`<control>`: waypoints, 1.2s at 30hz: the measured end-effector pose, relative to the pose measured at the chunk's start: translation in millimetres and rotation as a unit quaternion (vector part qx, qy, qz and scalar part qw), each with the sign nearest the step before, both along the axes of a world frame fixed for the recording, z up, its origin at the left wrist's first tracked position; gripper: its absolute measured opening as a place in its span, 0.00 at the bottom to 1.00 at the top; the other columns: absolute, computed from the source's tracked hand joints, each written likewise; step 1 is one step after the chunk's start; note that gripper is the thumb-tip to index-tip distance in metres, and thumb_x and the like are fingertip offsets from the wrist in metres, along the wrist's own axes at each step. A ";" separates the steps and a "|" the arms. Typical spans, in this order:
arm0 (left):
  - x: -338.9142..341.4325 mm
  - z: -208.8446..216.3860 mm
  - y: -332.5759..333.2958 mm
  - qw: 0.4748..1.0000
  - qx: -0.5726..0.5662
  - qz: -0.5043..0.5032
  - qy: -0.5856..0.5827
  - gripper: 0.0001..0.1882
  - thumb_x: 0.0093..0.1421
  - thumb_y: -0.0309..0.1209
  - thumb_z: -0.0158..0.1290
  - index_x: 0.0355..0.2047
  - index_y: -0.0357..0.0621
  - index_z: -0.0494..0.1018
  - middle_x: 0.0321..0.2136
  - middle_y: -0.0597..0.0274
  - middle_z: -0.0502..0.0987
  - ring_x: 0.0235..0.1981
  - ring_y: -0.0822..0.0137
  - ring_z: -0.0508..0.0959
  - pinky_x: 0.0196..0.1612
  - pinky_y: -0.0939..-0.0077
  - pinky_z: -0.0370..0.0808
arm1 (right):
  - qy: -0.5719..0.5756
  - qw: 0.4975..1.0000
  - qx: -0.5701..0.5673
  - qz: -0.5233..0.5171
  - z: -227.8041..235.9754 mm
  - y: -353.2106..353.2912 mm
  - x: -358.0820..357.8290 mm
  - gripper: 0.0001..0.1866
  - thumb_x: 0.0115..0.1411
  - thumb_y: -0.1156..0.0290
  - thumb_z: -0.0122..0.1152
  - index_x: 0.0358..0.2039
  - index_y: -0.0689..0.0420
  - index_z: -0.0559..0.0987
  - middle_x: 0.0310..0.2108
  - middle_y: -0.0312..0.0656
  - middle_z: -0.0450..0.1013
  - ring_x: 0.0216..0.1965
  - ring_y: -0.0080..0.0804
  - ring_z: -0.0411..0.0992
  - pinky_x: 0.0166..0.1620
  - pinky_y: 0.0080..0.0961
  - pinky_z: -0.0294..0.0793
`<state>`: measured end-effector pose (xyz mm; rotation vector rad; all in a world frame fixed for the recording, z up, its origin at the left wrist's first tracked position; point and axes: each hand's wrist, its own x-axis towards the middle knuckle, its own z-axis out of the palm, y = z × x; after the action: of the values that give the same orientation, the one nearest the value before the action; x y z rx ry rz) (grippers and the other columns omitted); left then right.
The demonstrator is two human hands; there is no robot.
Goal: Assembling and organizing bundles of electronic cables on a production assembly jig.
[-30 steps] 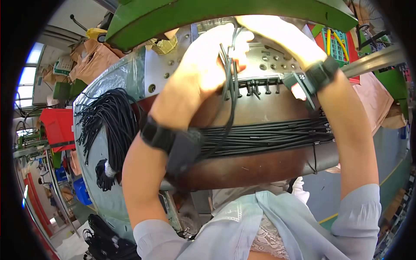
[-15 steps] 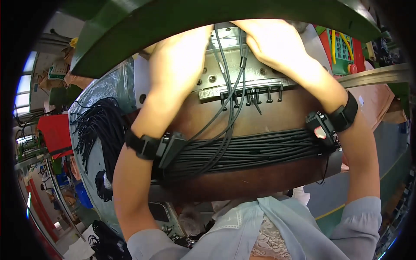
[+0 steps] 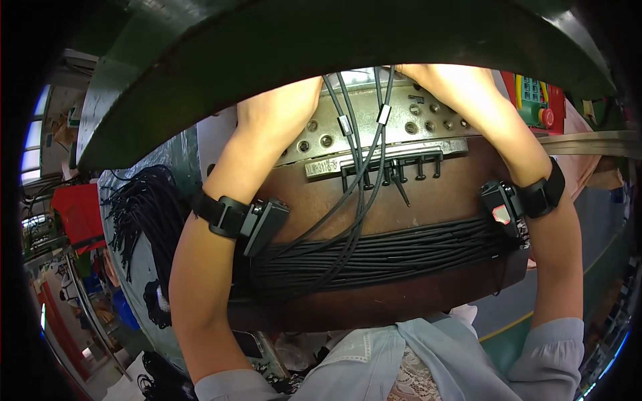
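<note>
Both forearms reach up past a brown worktop (image 3: 374, 207), and the left hand (image 3: 294, 100) and right hand (image 3: 441, 77) vanish under a dark green machine hood (image 3: 321, 47), so whether they are spread or pinching cannot be told. A few black cords (image 3: 358, 154) with pale tags run from them across a perforated metal plate (image 3: 401, 123) to the flat bundle of cords (image 3: 388, 257) on the worktop. The cords look light, limp and tangle-prone, probably best taken near the tagged ends.

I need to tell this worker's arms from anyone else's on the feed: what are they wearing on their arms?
Both forearms are bare, with pale blue sleeves pushed up near the elbows. Each wrist carries a black strap with a boxy black device: the left wrist device is plain, the right wrist device shows a small red mark. The hands are hidden behind the green machine cover.
</note>
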<state>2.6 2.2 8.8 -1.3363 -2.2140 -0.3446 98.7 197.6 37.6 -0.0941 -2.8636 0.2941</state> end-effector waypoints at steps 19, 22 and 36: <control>285.1 -66.4 -225.8 0.737 -0.108 0.263 -0.613 0.20 0.59 0.32 0.49 0.51 0.40 0.66 0.50 0.55 0.69 0.50 0.56 0.69 0.54 0.67 0.64 | -0.155 0.927 -0.228 -0.254 -114.6 25.5 368.0 0.25 0.57 0.75 0.50 0.56 0.60 0.62 0.53 0.46 0.62 0.54 0.37 0.60 0.58 0.30 0.56; 278.1 -92.2 -241.2 0.753 -0.140 0.219 -0.604 0.18 0.59 0.33 0.48 0.49 0.40 0.67 0.49 0.54 0.70 0.49 0.56 0.69 0.52 0.67 0.65 | -0.098 0.958 -0.160 -0.219 -188.4 34.1 420.8 0.23 0.54 0.72 0.55 0.51 0.60 0.67 0.49 0.47 0.66 0.51 0.38 0.63 0.53 0.32 0.61; 267.1 -94.7 -227.0 0.864 -0.211 0.219 -0.402 0.12 0.55 0.29 0.47 0.38 0.39 0.73 0.36 0.52 0.75 0.41 0.52 0.73 0.46 0.64 0.68 | -0.057 0.975 -0.168 -0.136 -169.3 28.5 372.0 0.10 0.49 0.75 0.58 0.34 0.61 0.75 0.34 0.48 0.72 0.36 0.44 0.70 0.38 0.36 0.68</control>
<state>269.6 -224.8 -86.0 -0.8946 -3.3719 -0.2804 470.7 226.1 -131.8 -0.5783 -2.8340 0.7312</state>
